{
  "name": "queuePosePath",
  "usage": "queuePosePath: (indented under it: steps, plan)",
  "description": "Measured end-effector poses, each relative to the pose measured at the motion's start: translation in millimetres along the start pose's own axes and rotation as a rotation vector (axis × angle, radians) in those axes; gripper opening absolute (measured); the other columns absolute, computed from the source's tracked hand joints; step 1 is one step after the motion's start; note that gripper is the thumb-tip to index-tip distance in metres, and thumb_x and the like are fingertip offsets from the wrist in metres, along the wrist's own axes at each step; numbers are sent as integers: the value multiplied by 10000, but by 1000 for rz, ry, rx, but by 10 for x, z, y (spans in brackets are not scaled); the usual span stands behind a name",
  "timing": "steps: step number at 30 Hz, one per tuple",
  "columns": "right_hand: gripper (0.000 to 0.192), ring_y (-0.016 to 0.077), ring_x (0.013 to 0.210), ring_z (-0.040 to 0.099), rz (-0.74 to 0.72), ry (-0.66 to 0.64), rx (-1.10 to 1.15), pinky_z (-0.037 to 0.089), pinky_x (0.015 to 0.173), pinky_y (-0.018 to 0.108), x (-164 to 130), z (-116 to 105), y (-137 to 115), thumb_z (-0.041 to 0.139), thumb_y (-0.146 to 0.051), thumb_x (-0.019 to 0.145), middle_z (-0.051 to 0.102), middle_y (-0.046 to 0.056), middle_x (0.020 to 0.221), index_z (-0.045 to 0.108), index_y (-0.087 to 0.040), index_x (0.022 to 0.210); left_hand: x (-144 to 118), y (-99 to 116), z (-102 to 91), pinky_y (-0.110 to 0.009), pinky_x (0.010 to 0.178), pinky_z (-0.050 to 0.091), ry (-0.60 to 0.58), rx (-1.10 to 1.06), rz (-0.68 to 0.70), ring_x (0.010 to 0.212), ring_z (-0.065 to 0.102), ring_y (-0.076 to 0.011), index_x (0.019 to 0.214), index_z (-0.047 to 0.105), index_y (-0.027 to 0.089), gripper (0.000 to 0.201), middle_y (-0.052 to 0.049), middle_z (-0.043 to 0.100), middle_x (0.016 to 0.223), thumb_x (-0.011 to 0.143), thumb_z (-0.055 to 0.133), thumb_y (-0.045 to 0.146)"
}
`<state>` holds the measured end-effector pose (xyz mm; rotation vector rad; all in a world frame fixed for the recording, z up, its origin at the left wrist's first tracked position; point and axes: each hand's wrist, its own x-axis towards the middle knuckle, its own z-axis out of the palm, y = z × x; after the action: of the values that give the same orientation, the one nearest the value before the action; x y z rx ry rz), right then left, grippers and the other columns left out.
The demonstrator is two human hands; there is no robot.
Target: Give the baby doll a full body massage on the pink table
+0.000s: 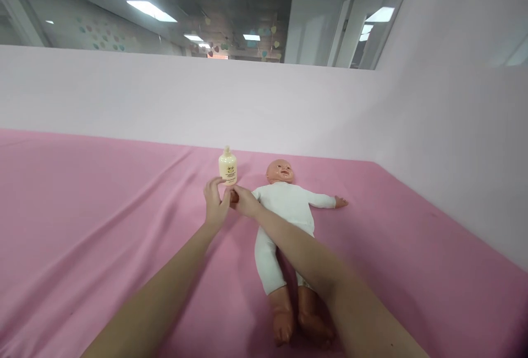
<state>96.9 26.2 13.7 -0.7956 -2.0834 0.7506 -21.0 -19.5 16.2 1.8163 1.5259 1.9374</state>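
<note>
A baby doll (286, 204) in a white bodysuit lies on its back, with its bare feet towards me and one arm stretched out to the right. My right hand (246, 202) is closed around the doll's other hand (234, 196), which shows only in part between my two hands. Close beside it is my left hand (215, 203), its fingers curved and apart from the thumb. The thumb tip seems to touch the doll's hand. Just behind my left fingertips stands a pale yellow pump bottle (228, 168) with a printed label, upright.
Pink cloth (124, 226) with loose folds covers the surface. A white wall (173, 99) runs along the back and another (466, 143) rises on the right. Above the back wall a glass pane (247, 11) shows ceiling lights and a doorway.
</note>
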Motion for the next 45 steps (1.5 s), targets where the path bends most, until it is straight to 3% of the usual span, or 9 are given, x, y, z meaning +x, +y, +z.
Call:
queuePosePath:
  steps: [3,7,14,21,24,28,32,38,45]
  plan:
    - [203,134,770,585,-4,25,23,480,741,262,-39,-6,9,631,-112,767,645,-24,854,607,-197,949,-168,-305,7,-505,1154,359,-77,-84,-43,1332,464,-288,1241,508,220,310,-130,539,1348,940,502,291]
    - [287,163,846,630,-5,41,55,497,793,287,-59,-10,-16,564,-66,748,684,7,908,640,-202,989,-191,-357,136,-453,1114,428,-225,-295,-153,1300,535,-269,1347,436,215,518,-142,535,1380,882,618,353]
    - [295,167,875,650,39,21,58,521,831,308,-52,-27,-44,605,-95,739,705,23,967,647,-197,1013,-115,-401,147,-379,965,504,-389,-414,-386,1039,655,-237,1155,567,220,433,-63,679,1049,825,674,480]
    - [358,235,1011,656,137,59,-239,488,933,399,-5,-77,-17,705,-134,706,719,60,1079,656,-207,1053,-69,-498,213,-356,876,519,-325,-475,-509,1007,644,-230,1066,594,176,589,-85,679,1047,822,583,712]
    - [324,222,991,657,153,49,-255,494,916,379,-5,-104,3,703,-149,727,721,47,1070,664,-217,1041,-56,-511,234,-359,827,538,-322,-542,-581,992,653,-233,1071,578,173,639,-98,674,1079,809,559,756]
    - [303,201,956,649,104,7,-223,496,889,337,-20,-141,-5,679,-115,723,724,41,1041,683,-203,1013,-44,-474,218,-384,911,522,-325,-564,-542,997,654,-228,1038,596,180,549,-70,680,1023,751,708,634]
    - [300,184,916,662,58,-113,-140,494,848,297,-39,-170,-52,646,-124,750,742,35,1016,712,-198,1033,-40,-424,181,-403,959,502,-434,-529,-477,983,658,-247,979,631,181,455,-65,687,962,706,777,516]
    - [324,176,855,665,79,-146,-241,470,785,268,-41,-202,-123,651,-148,761,766,27,1018,743,-223,1063,-50,-386,153,-402,957,482,-485,-401,-449,967,627,-266,798,588,205,396,-55,660,865,795,643,598]
    - [259,169,835,663,87,-127,-249,467,777,264,-36,-200,-139,685,-151,773,756,22,938,729,-209,1021,-48,-379,152,-413,1008,457,-483,-434,-451,1049,628,-285,918,630,174,556,-90,691,963,814,575,717]
